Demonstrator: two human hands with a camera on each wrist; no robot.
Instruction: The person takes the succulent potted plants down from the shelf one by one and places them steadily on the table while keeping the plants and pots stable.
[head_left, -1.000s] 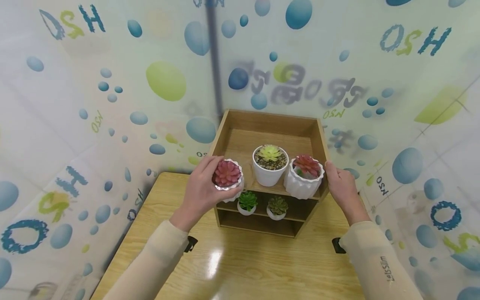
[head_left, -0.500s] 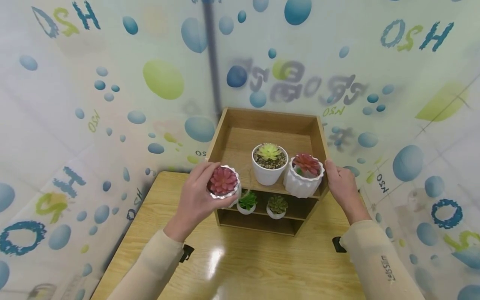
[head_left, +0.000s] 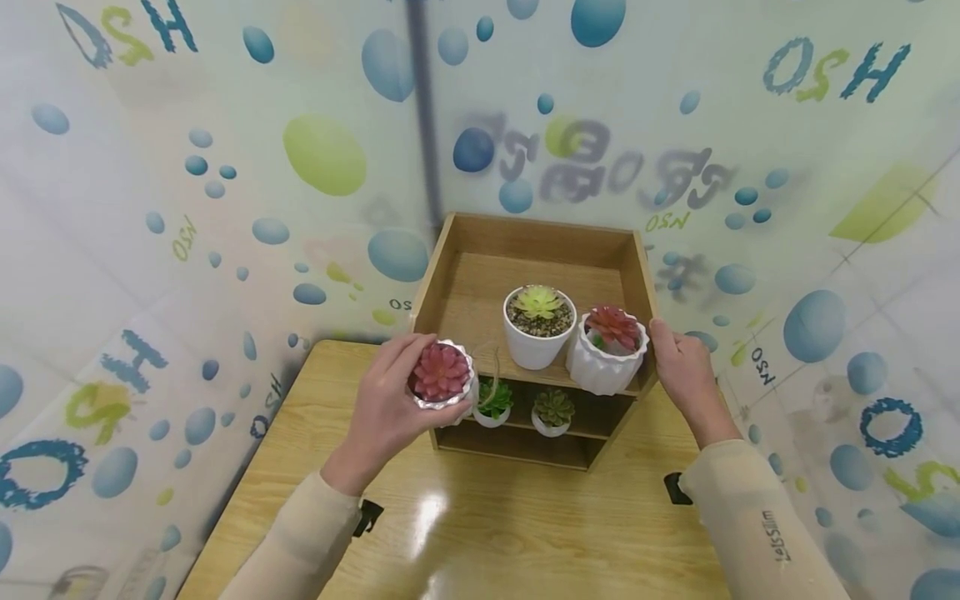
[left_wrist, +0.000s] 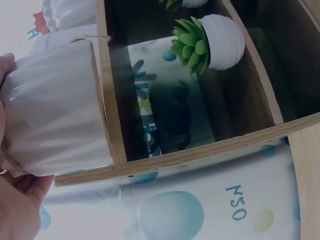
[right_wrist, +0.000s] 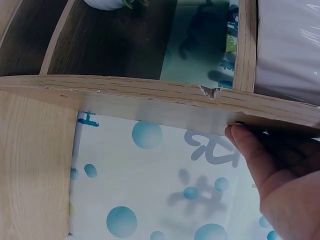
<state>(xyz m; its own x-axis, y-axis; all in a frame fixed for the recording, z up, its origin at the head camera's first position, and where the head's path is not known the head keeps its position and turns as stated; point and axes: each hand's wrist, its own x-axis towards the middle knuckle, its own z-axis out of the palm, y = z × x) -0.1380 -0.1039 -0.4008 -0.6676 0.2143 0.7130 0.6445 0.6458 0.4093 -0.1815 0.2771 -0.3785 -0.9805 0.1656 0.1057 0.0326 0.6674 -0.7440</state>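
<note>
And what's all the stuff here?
Table: one, yellowish, underneath
Shelf: one, brown, on table
Walls: several, pale, around table
Held plant: one, red, white pot, front left
Other red plant: one, white pot, top right
Yellow-green plant: one, white pot, top middle
Small plants: two, green, white pots, middle level
Twine: some, brownish, by held plant
Sleeves: two, cream, forearms
Wrist gadgets: two, black, wrists
Left fingers: one set, round held plant's pot
Right fingers: one set, shelf's right side
</note>
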